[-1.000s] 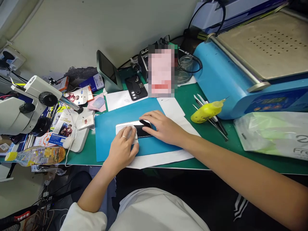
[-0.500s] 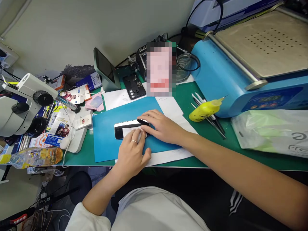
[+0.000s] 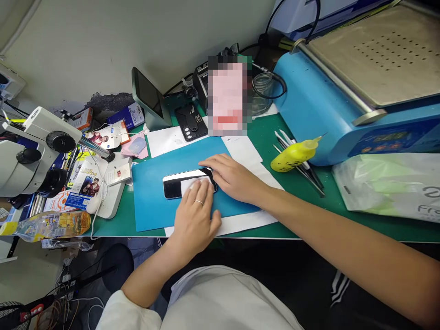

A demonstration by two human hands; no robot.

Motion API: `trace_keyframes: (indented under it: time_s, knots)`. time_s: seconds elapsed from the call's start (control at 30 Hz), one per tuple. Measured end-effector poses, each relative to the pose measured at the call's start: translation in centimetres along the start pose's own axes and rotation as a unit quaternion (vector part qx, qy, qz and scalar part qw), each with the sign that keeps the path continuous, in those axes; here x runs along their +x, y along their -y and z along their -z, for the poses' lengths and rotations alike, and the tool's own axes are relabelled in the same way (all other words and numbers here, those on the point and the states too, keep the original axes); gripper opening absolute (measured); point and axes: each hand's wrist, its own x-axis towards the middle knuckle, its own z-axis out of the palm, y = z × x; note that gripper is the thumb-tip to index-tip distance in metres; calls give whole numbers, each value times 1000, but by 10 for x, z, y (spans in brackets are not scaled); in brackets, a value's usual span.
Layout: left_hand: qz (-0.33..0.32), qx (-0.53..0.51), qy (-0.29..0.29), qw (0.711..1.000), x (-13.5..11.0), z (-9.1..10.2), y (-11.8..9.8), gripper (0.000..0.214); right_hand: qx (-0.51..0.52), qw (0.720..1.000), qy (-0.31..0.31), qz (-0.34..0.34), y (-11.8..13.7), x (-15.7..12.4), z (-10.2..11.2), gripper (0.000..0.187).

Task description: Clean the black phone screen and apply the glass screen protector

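A black smartphone lies screen up on a blue mat on the green bench. My left hand presses a white cloth flat against the right half of the phone's screen, fingers together over the cloth. My right hand rests at the phone's right end with its fingers laid along the edge, holding it steady. The right end of the phone is hidden under both hands.
A microscope stands at the left with boxes and a plastic bottle. A yellow squeeze bottle and thin metal tools lie at the right, before a blue machine. A plastic bag lies beyond.
My left hand has slid the white cloth to the right along the phone, uncovering the left part of the screen. My right hand has stayed at the phone's right end.
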Motion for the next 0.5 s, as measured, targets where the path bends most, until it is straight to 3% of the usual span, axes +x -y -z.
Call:
trace_keyframes:
  time_s: [0.13,0.33,0.5]
  knots:
    - [-6,-11,7,1000,-2,1,0,55,-1,1000,5,-1,0,-1,1,45]
    - [54,-1,18,998,-15,12,37,54,3,1000,1,-3,0,-2,0,45]
    - [83,3,22,996,5,15,38,54,4,1000,2,-1,1,-1,0,45]
